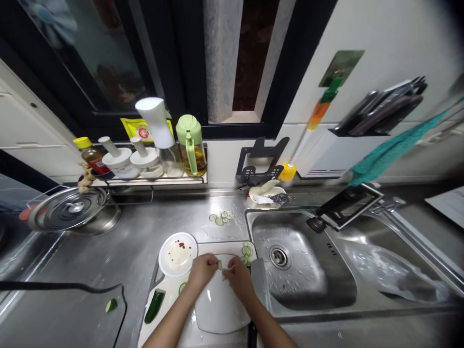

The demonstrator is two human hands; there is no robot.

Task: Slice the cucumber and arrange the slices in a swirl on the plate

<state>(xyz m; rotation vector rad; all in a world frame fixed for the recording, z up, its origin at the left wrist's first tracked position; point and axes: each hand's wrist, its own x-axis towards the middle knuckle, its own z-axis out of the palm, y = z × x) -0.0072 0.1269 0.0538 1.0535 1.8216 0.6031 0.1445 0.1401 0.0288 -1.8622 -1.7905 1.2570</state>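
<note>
My left hand [203, 271] pinches a small cucumber slice [219, 264] above the far part of a white plate [222, 309]. Close beside it, my right hand [237, 276] is closed at the fingertips on a pale piece, seemingly cucumber too. The plate rests on a white cutting board [166, 302]. A kitchen knife [259, 278] with a dark handle lies along the board's right side. Cucumber slices [247, 251] sit at the board's far right corner, and a cucumber piece [154, 306] lies at its left.
A small white dish [177, 258] with red bits stands at the board's far left. More slices [222, 218] lie on the steel counter behind. The sink [300, 261] is at the right, a lidded pot [79, 212] at the left, seasoning jars [147, 162] on a rack.
</note>
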